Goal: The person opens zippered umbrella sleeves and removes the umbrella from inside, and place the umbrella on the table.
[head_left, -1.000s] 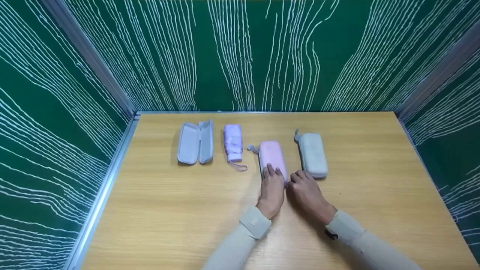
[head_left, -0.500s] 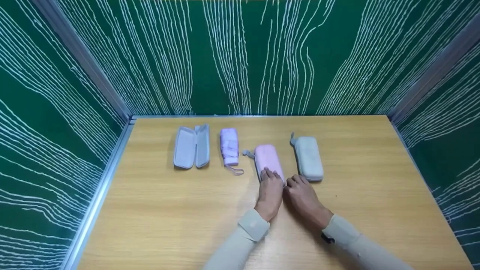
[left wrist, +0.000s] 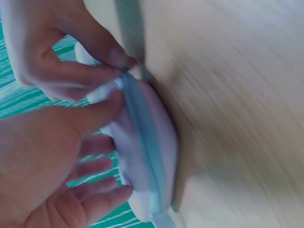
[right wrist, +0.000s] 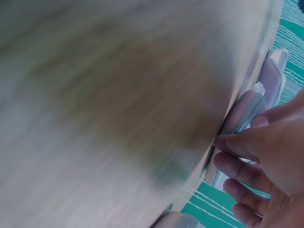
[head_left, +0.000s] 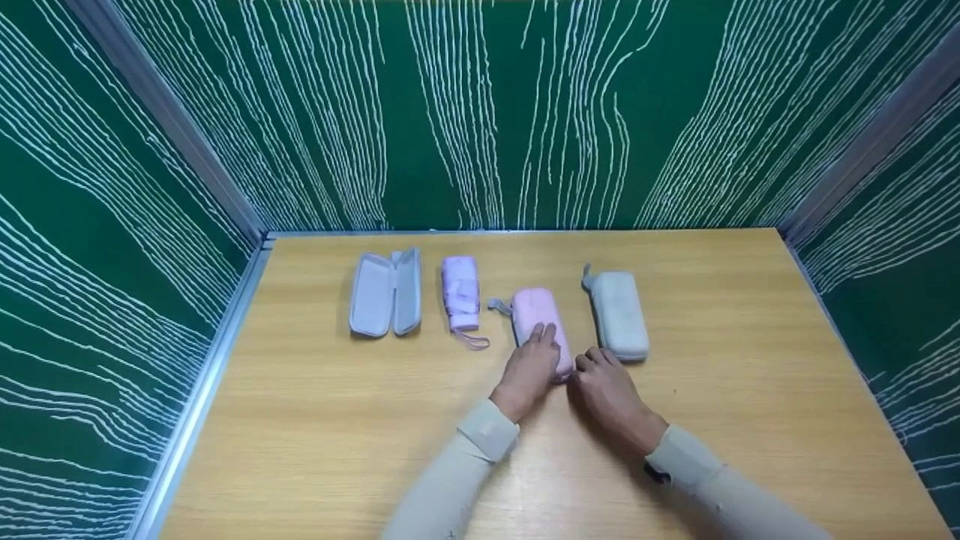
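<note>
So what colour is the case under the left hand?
Pink. The case shows best in the head view.

From head height, one camera looks forward and down across the table (head_left: 300, 420). The two wrist cameras peer in close, their views tipped sideways, both sharing the pink case (head_left: 531, 304).

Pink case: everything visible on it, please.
The pink case is elongated and smooth-looking with rounded corners, a grey zipper along its side and a grey strap near its far end. It lies flat on the table, slightly angled, between the purple umbrella and grey-green case. The left hand rests on top; the right hand pinches at the zipper's near end. Looks closed; full zipping can't be confirmed.
</note>
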The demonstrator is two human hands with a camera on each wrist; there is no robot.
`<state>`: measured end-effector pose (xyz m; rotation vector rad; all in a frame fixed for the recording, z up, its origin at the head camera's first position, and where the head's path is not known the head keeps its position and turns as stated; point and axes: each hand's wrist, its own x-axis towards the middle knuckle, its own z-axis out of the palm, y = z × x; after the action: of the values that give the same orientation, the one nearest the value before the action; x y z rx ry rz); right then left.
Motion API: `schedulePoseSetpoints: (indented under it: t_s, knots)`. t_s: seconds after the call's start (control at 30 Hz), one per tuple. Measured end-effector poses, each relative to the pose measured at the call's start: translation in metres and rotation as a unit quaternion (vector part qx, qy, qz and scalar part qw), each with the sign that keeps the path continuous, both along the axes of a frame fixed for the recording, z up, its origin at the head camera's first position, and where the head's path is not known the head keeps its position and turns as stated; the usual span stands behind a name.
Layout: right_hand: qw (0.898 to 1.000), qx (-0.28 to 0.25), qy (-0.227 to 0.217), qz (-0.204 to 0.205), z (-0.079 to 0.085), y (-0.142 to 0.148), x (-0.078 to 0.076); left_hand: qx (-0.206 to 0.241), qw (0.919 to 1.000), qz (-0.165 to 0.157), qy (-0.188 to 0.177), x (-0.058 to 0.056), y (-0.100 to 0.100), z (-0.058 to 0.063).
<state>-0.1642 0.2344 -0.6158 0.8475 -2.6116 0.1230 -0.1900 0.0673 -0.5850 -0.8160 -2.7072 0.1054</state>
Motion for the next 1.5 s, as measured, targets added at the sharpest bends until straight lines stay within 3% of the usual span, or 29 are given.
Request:
schedulePoseSetpoints:
  t_s: [0.13, 0.33, 0.63, 0.9, 1.1, 1.33, 1.5]
  knots:
    - [1.0, -0.007, 0.006, 0.004, -0.001, 0.0, 0.0, -0.006, 0.9993, -0.031, -0.021, -0.002, -0.006, -0.002]
    - [0.999, -0.014, 0.031, 0.007, -0.002, 0.002, 0.001, -0.004, 0.999, -0.044, 0.005, 0.001, -0.009, -0.003]
    - [1.0, -0.004, 0.02, -0.008, 0.001, 0.005, 0.0, -0.007, 1.0, 0.003, -0.006, 0.003, 0.005, -0.003]
    - [1.0, 0.005, -0.005, -0.023, 0.003, 0.005, 0.001, -0.044, 0.9981, 0.04, 0.017, 0.007, 0.015, -0.006]
    - [1.0, 0.003, -0.004, -0.02, 0.002, 0.005, 0.002, -0.067, 0.9964, 0.05, 0.016, 0.008, 0.017, -0.005]
    - [0.999, -0.015, 0.04, 0.001, -0.003, 0.007, 0.0, -0.038, 0.9964, 0.045, 0.061, 0.007, 0.017, -0.012]
    - [1.0, -0.009, 0.029, -0.001, -0.003, 0.006, 0.001, -0.042, 0.9952, 0.063, 0.062, 0.007, 0.021, -0.013]
